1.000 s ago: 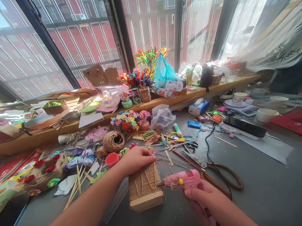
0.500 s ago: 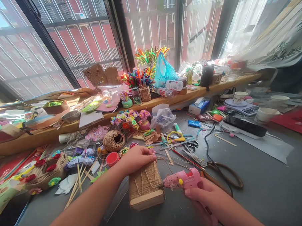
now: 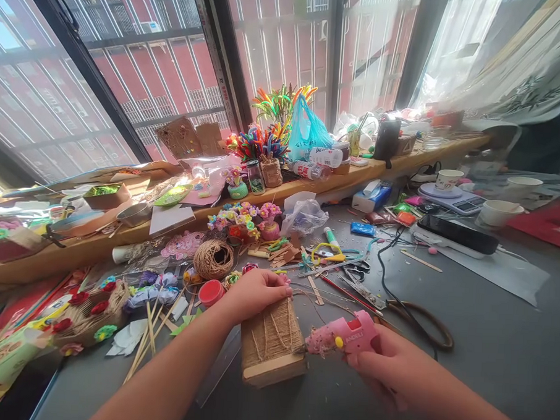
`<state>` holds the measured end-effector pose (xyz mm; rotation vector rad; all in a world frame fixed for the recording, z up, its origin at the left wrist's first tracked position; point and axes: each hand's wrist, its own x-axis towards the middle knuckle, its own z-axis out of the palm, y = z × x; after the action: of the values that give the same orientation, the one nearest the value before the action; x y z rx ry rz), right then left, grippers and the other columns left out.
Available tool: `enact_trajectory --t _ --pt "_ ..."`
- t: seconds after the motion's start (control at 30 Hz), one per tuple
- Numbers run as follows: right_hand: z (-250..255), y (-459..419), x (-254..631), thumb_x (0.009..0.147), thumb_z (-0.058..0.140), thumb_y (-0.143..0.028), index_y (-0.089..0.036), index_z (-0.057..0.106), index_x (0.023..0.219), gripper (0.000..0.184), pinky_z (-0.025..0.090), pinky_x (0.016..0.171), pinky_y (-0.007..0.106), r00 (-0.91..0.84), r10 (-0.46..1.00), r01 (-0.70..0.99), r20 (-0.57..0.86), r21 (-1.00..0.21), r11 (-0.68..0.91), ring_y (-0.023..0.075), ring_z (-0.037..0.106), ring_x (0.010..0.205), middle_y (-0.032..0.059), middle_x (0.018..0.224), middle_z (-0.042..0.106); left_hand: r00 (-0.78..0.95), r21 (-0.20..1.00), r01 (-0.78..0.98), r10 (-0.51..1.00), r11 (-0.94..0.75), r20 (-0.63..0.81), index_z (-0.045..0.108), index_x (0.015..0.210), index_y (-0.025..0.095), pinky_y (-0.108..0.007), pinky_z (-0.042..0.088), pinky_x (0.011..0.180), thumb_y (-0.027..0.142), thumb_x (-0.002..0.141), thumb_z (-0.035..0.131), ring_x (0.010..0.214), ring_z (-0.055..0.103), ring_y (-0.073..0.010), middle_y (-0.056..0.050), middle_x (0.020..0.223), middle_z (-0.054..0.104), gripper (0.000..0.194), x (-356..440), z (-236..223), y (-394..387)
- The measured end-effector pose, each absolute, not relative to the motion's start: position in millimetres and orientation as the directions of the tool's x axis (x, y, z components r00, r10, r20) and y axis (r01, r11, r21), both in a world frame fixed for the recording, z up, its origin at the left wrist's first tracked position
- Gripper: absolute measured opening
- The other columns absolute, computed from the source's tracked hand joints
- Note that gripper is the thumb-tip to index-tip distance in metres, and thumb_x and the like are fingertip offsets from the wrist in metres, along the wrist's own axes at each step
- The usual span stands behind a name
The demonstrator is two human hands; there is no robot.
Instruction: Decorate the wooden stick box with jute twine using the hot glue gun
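My left hand (image 3: 257, 296) grips the far end of a twine-wrapped box (image 3: 277, 340), fingers closed over its top edge. Loose strands of twine zigzag over the box's upper face, and a pale wooden strip runs along its near edge. In my right hand (image 3: 387, 360) is a pink hot glue gun (image 3: 349, 337), its nozzle at the right side of the box near the front corner. Old glue and debris crust the nozzle end. Just beyond my left hand are a ball of twine (image 3: 213, 260) and a red-lidded tub (image 3: 210, 292).
Scissors (image 3: 358, 270), craft sticks and scraps litter the table behind the box. A black cord (image 3: 383, 264) curves down on the right. Bamboo skewers (image 3: 144, 337) and a flower-decorated twine piece (image 3: 92, 313) lie left. A phone (image 3: 458, 234) and paper cups (image 3: 500, 213) stand at the right.
The glue gun's nozzle stays by the box's right side, with the gun very slightly shifted. The box seems tilted a little; my left hand keeps its hold.
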<state>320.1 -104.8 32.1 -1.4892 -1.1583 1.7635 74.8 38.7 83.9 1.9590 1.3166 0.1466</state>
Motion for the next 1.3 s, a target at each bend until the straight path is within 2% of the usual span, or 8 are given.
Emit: enact_trajectory --t 0.2,0.33,0.4,0.5,0.63,0.83,1.03,1.3 --pt "22.2 -108.5 326.7 0.078 0.071 -0.043 -0.017 0.072 0.135 0.063 0.029 0.042 0.020 -0.237 0.877 -0.051 -0.418 -0.896 -0.441 0.0079 0.050 0.042 -0.0018 0.071 0.067 0.475 0.624 0.737 0.856 -0.260 -0.204 0.084 0.091 0.021 -0.031 0.052 0.078 0.061 0.096 0.058 0.090 0.075 -0.0264 -0.002 0.093 0.084 0.048 70.0 91.0 34.5" --pt "7.7 -113.5 332.1 0.080 0.073 -0.044 -0.016 0.079 0.112 0.044 0.030 0.044 0.021 -0.206 0.902 -0.153 -0.381 -0.897 -0.414 0.0098 0.052 0.043 -0.0010 0.066 0.065 0.446 0.556 0.732 0.894 -0.393 0.045 0.079 0.112 0.025 -0.041 0.049 0.103 0.049 0.102 0.056 0.118 0.069 -0.0310 -0.007 0.121 0.081 0.035 59.7 104.9 -5.9" --pt "2.1 -115.4 332.3 0.081 0.074 -0.047 -0.015 0.078 0.101 0.038 0.029 0.044 0.022 -0.190 0.912 -0.200 -0.363 -0.895 -0.398 0.0104 0.052 0.044 -0.0012 0.063 0.063 0.546 0.422 0.651 0.776 -0.630 0.316 0.079 0.098 0.027 -0.040 0.054 0.096 0.045 0.101 0.062 0.104 0.074 -0.0277 -0.006 0.108 0.083 0.024 52.7 102.5 -32.7" --pt "-4.1 -115.8 327.8 0.084 0.074 -0.050 -0.015 0.075 0.089 0.036 0.028 0.046 0.023 -0.148 0.923 -0.269 -0.356 -0.884 -0.383 0.0106 0.049 0.043 -0.0022 0.054 0.060 0.649 0.229 0.580 0.613 -0.782 0.450 0.076 0.102 0.026 -0.038 0.061 0.084 0.050 0.090 0.080 0.096 0.077 -0.0271 -0.007 0.109 0.083 0.028 42.5 85.3 -62.9" --pt "-8.8 -113.9 318.1 0.085 0.073 -0.054 -0.016 0.070 0.076 0.040 0.029 0.048 0.025 -0.156 0.917 -0.319 -0.366 -0.860 -0.398 0.0105 0.044 0.041 -0.0042 0.043 0.053 0.671 0.089 0.592 0.552 -0.801 0.495 0.075 0.121 0.025 -0.042 0.062 0.096 0.038 0.095 0.078 0.110 0.077 -0.0293 -0.008 0.120 0.082 0.030 32.6 60.0 -73.5" --pt "-11.9 -114.9 311.7 0.083 0.076 -0.060 -0.016 0.070 0.075 0.045 0.031 0.048 0.025 -0.159 0.914 -0.371 -0.374 -0.835 -0.407 0.0103 0.042 0.041 -0.0044 0.042 0.053 0.660 0.112 0.591 0.559 -0.799 0.502 0.078 0.113 0.030 -0.042 0.062 0.092 0.031 0.099 0.071 0.112 0.076 -0.0288 -0.005 0.115 0.084 0.017 31.8 55.5 -68.9" --pt "-19.7 -114.1 311.4 0.082 0.078 -0.058 -0.016 0.071 0.076 0.043 0.032 0.046 0.024 -0.121 0.918 -0.430 -0.377 -0.814 -0.391 0.0096 0.040 0.041 -0.0049 0.043 0.053 0.660 0.119 0.598 0.572 -0.792 0.488 0.079 0.107 0.031 -0.040 0.059 0.090 0.028 0.093 0.075 0.106 0.077 -0.0267 -0.003 0.110 0.084 0.015 35.7 60.7 -73.3" --pt "-23.6 -112.1 311.2 0.085 0.073 -0.057 -0.017 0.071 0.075 0.040 0.036 0.047 0.024 -0.112 0.912 -0.396 -0.396 -0.823 -0.406 0.0117 0.045 0.041 -0.0042 0.043 0.053 0.654 0.009 0.632 0.540 -0.775 0.530 0.079 0.103 0.035 -0.040 0.052 0.091 0.029 0.089 0.077 0.113 0.074 -0.0283 0.001 0.123 0.082 0.016 37.5 65.0 -72.6"
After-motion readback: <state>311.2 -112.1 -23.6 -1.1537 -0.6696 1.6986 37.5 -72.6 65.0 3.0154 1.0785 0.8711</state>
